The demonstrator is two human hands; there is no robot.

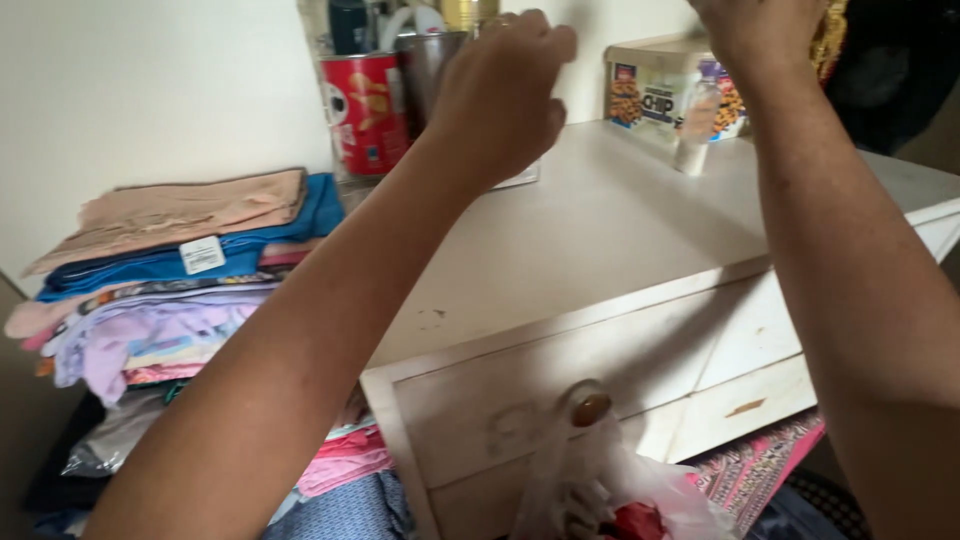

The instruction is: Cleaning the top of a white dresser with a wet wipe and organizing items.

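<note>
Flanking red canister [365, 110], cream box [650, 90].

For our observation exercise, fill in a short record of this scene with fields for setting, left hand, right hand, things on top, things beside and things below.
Setting: a white dresser against a pale wall
Left hand: left hand raised, fingers curled, in front of a metal cup; a hold cannot be told
Right hand: right hand raised at the frame's top edge, partly cut off
Things on top: red canister, biscuit box, small clear bottle
Things beside: stack of folded clothes
Things below: plastic bag hanging from the drawer knob
</note>
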